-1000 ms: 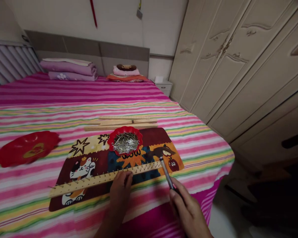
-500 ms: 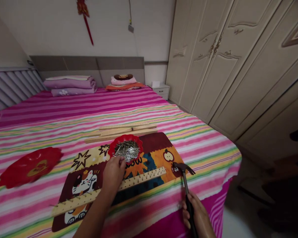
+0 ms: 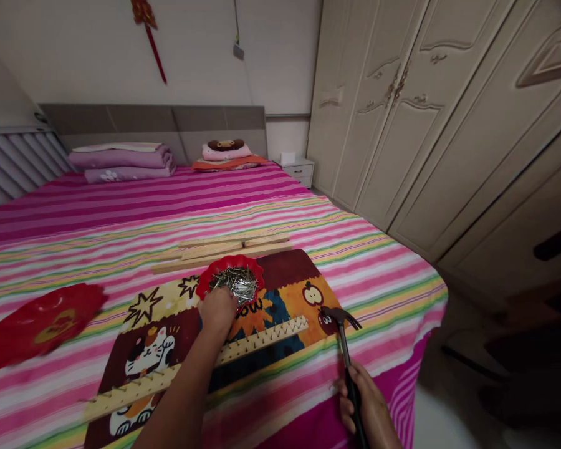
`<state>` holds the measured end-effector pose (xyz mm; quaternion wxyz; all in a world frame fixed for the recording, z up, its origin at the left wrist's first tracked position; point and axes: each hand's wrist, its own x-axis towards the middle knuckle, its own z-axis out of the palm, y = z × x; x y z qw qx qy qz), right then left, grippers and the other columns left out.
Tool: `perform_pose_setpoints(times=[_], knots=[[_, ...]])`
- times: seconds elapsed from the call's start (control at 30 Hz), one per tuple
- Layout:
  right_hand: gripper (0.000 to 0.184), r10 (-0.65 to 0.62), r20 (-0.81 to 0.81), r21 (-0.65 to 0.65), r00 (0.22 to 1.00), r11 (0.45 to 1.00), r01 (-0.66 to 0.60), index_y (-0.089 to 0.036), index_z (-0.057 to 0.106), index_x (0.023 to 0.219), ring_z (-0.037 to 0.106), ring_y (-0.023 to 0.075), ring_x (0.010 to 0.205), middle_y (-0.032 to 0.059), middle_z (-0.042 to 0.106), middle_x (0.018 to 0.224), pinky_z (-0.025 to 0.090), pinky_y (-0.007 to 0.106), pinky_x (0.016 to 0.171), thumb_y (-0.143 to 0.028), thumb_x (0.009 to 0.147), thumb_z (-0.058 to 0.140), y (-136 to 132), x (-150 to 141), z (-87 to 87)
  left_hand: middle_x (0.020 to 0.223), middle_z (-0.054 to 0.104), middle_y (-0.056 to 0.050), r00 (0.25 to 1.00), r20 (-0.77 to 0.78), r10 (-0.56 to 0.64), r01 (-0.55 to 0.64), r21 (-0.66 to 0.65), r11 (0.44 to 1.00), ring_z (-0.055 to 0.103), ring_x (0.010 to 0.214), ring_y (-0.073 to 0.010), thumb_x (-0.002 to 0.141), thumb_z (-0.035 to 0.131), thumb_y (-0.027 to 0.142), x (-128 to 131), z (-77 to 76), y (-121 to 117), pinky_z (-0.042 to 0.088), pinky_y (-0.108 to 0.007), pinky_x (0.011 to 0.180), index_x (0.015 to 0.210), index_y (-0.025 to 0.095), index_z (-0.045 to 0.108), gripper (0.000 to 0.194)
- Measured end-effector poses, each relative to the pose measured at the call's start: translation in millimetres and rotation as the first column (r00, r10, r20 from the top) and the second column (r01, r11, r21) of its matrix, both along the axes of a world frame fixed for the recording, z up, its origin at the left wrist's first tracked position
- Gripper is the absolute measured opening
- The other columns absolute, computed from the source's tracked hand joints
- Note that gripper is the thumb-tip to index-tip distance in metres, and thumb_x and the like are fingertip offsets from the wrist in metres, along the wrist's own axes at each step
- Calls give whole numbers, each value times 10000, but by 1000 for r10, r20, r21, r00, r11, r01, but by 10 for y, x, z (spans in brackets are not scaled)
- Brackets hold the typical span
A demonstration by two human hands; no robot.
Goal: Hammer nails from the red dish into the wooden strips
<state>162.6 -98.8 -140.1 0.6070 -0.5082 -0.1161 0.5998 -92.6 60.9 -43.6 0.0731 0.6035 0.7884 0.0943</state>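
My left hand (image 3: 219, 307) dips over the near left rim of a red scalloped bowl (image 3: 204, 282). Its fingers curl down at the heap of loose nails (image 3: 243, 284), and their tips are hidden. My right hand (image 3: 367, 402) is wrapped around the black handle of a claw hammer (image 3: 344, 333), whose head is up over the right end of the patterned mat (image 3: 290, 269). Across the mat lies a long wooden strip (image 3: 262, 338) with rows of nails standing in it. My left forearm covers the strip's middle.
Several wooden strips (image 3: 215, 251) lie behind the bowl. A red scalloped plate (image 3: 47, 321) rests at left on the striped bedspread (image 3: 355, 249). Folded bedding (image 3: 126, 162) stands by the headboard; a wardrobe (image 3: 402, 125) is at right.
My left hand has moved forward from the bowl's near edge, its fingers now inside the rim. The right hand keeps its hold on the hammer. The whole view has shifted slightly.
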Motion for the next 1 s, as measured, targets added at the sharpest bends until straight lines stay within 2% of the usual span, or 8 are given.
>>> perform_pose_setpoints(times=[0.3,0.47,0.53,0.6,0.67,0.73,0.83,1.0], knots=[[586,13,17,-16,1000,1000,-13,-233,467,1035,390,77,321,-81,530,508,281,148,245,-534,600,721,24,5,-9,756,699,-116,993,111,48,-50,13,999,639,853,-305,705,496,293,10,13,45,427,-407,737,638,201,618,166],[544,20,32,0,999,1000,-20,-225,472,1019,394,76,330,-73,535,511,285,146,251,-529,632,704,11,2,45,750,697,-56,962,273,25,-54,97,994,641,764,-206,734,458,324,-84,114,-21,454,-307,694,685,201,615,206],[529,16,37,-2,999,1000,-16,-225,472,1019,402,77,338,-73,538,519,297,149,259,-518,641,701,5,1,64,731,686,-29,860,509,-21,-85,185,979,630,707,-169,710,487,371,-107,172,-146,467,-277,673,726,190,614,221],[517,18,38,-3,999,1000,-18,-223,481,1016,406,77,345,-72,537,527,299,149,264,-511,646,699,2,0,78,662,659,-9,626,776,-82,-159,229,960,611,629,-152,639,572,426,-100,227,-336,481,-273,630,771,171,610,290],[513,22,40,-7,999,1000,-22,-220,493,1005,406,75,344,-74,530,529,293,148,262,-510,639,704,1,-2,89,651,653,-1,425,900,-94,-200,195,960,607,610,-147,561,664,450,-70,259,-563,492,-275,611,845,155,611,413],[515,26,44,-14,999,1000,-25,-219,500,999,406,75,344,-76,524,529,290,148,260,-515,633,707,1,-3,100,689,669,-13,354,934,-45,-224,132,966,618,635,-147,527,711,453,-43,244,-781,502,-276,628,858,144,622,462],[495,28,52,-18,998,999,-27,-222,504,1001,407,74,349,-76,526,535,297,147,263,-509,648,698,-3,-8,117,711,684,-27,383,924,12,-237,85,968,635,683,-161,509,727,469,-50,106,-1023,503,-273,662,790,149,637,435],[410,33,54,-14,998,999,-33,-229,504,929,407,68,351,-79,518,543,293,141,275,-486,669,689,-11,-12,133,773,712,-17,599,795,89,-262,90,961,645,765,-186,585,657,503,-102,-218,-1191,491,-284,713,790,209,668,358]])
